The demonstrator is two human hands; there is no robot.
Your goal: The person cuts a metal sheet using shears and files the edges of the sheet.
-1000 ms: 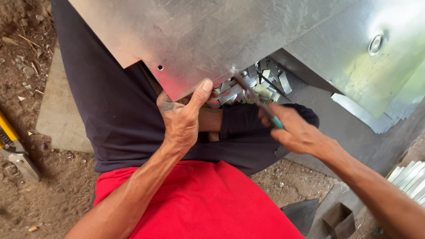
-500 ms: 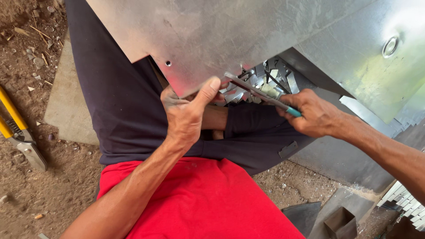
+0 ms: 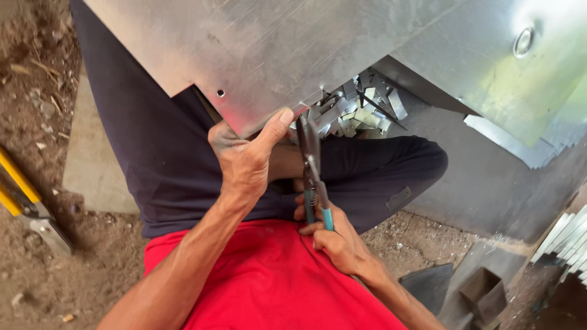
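Snips stand right of the left hand, under the metal sheet.

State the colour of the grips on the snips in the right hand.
Teal-blue grips, on the snips held by the right hand; head view.

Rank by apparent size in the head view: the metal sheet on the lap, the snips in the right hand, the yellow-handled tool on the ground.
1. Metal sheet, by far the largest.
2. Snips and yellow-handled tool: look alike, and the tool is cut off by the frame edge, so unranked.
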